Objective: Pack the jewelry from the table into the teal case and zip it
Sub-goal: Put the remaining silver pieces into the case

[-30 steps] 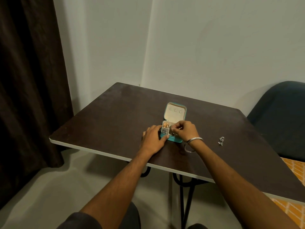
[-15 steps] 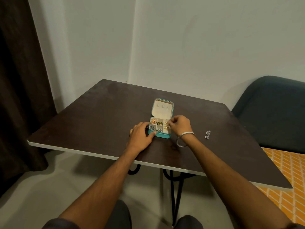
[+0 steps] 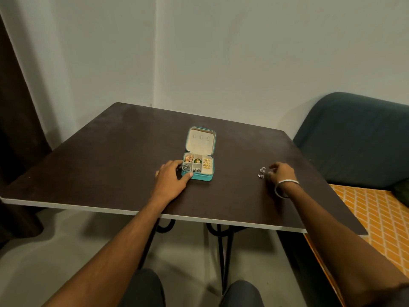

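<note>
Teal case (image 3: 199, 165) sits open near the middle of the dark worktop (image 3: 99, 165), hinge on the far side, its lid (image 3: 201, 140) tipped back away from me and its long axis running near to far. Nearest me, I see my left hand (image 3: 171, 180) resting against the case's near left corner, thumb on the front wall, fingers straight. My right hand (image 3: 281, 175) is well off to the right, fingers loosely curled just beside a small silver jewelry piece (image 3: 261, 173) lying on the worktop; I cannot tell whether they touch it. A silver bangle (image 3: 285, 187) circles that wrist. Gold, green and silver pieces fill the case's compartments.
</note>
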